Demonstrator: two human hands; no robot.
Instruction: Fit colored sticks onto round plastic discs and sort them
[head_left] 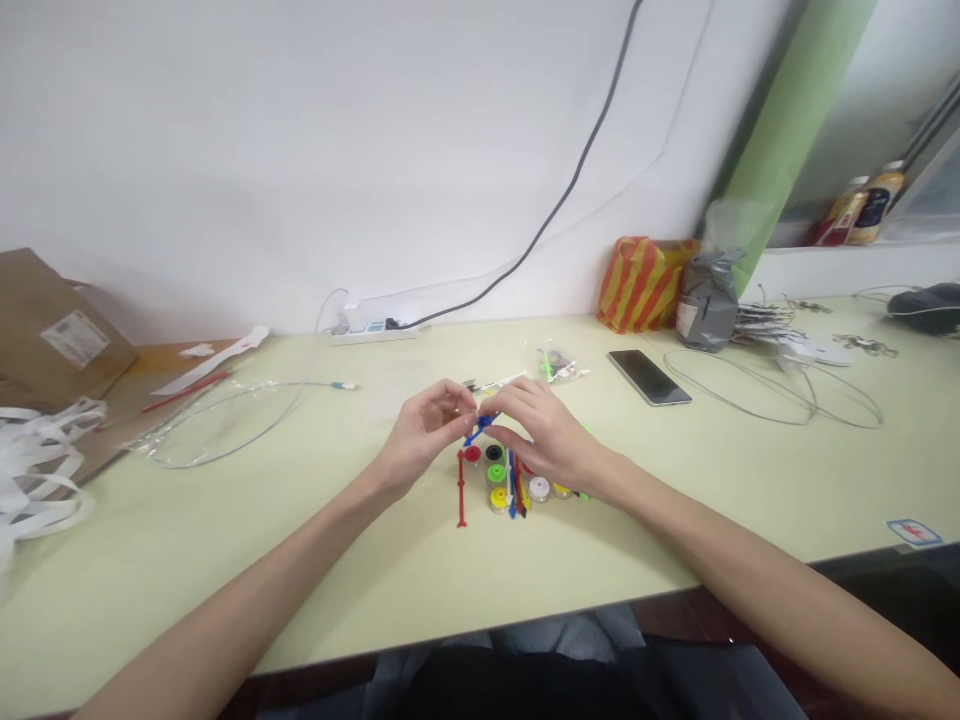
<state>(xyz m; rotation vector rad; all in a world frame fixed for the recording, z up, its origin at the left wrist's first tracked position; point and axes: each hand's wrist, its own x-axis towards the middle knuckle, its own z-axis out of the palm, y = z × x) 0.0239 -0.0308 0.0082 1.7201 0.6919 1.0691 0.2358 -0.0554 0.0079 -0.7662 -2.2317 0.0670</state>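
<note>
Over the table, my right hand [534, 425] pinches a small blue plastic arrow [480, 428] between thumb and fingers. My left hand [429, 425] meets it from the other side, its thumb and fingertips closed at the arrow. The fingers hide part of that piece. Just below lie a red double-ended arrow [461, 490] and a bunch of blue, white, red and yellow arrows [516, 485]. Round discs surround the bunch: red [472, 455], black [493, 453], green [496, 474], yellow [499, 498] and white [539, 488]. My right hand partly covers other pieces.
Behind my hands is a clear bag of small coloured parts [556, 365], with a phone [649, 377] to its right. A power strip [375, 332] sits by the wall. A striped bag [641, 285], loose cables [810, 400], a cardboard box [56, 330] and white strips [45, 470] flank the space.
</note>
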